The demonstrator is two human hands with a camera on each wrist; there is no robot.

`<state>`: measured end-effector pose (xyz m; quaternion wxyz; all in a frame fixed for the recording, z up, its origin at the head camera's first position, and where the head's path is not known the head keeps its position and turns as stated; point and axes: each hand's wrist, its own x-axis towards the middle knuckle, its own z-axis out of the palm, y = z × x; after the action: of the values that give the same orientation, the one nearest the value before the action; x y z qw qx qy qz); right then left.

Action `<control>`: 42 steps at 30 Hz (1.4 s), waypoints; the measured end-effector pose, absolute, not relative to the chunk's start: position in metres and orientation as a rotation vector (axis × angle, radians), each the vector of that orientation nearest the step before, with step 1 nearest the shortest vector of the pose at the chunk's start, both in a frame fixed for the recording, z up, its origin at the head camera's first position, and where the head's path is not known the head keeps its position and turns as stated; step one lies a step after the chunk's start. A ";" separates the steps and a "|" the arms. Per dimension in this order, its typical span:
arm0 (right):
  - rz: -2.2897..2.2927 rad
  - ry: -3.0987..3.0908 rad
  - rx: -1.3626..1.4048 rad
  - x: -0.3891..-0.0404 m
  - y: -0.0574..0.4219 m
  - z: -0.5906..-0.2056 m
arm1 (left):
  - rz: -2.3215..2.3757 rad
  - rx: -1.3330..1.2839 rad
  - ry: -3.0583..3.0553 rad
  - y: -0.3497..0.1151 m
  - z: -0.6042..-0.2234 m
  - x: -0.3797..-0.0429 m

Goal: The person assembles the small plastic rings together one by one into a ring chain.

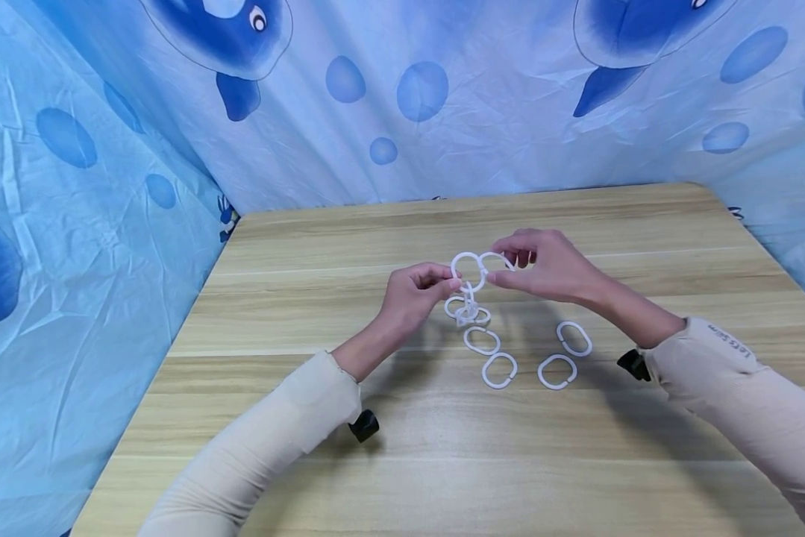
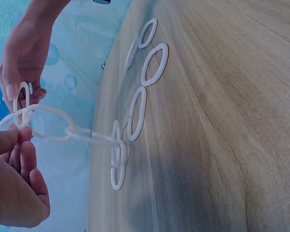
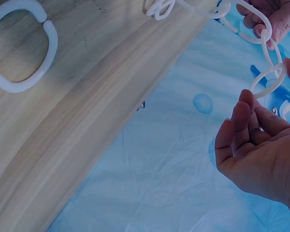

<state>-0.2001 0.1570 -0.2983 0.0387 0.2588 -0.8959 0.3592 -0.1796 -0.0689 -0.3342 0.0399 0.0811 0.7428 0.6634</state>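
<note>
My left hand (image 1: 412,297) pinches a white plastic C-shaped link (image 1: 467,255) between thumb and fingers, above the table. From it hangs a short chain of similar links (image 2: 82,135), whose lower end bunches close over the wood. My right hand (image 1: 551,266) pinches another white link (image 1: 497,254) by its far side. In the right wrist view this link (image 3: 268,92) passes through the neighbouring one, so the two are joined. Both hands are close together, fingertips bent round their links.
Loose white links lie flat on the wooden table (image 1: 429,462): one link (image 1: 465,339) below the chain, another link (image 1: 486,377) nearer me, and two more links (image 1: 541,373) to the right. A blue curtain (image 1: 375,179) with dolphins borders the table's back and left.
</note>
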 end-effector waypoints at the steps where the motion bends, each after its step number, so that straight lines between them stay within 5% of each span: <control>1: 1.091 -2.742 0.800 -0.200 0.157 -0.298 | 2.029 0.253 2.277 -0.069 -0.334 -0.180; 27: 1.151 -2.718 0.912 -0.199 0.150 -0.303 | 1.960 0.246 2.413 -0.070 -0.338 -0.181; 42: 1.295 -2.758 1.016 -0.198 0.148 -0.301 | 1.980 0.471 2.439 -0.066 -0.334 -0.181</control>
<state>-0.1979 0.1475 -0.3014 -0.0353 0.3160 -0.8582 0.4029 -0.1805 -0.0662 -0.3342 -0.0175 0.1483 0.7676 0.6233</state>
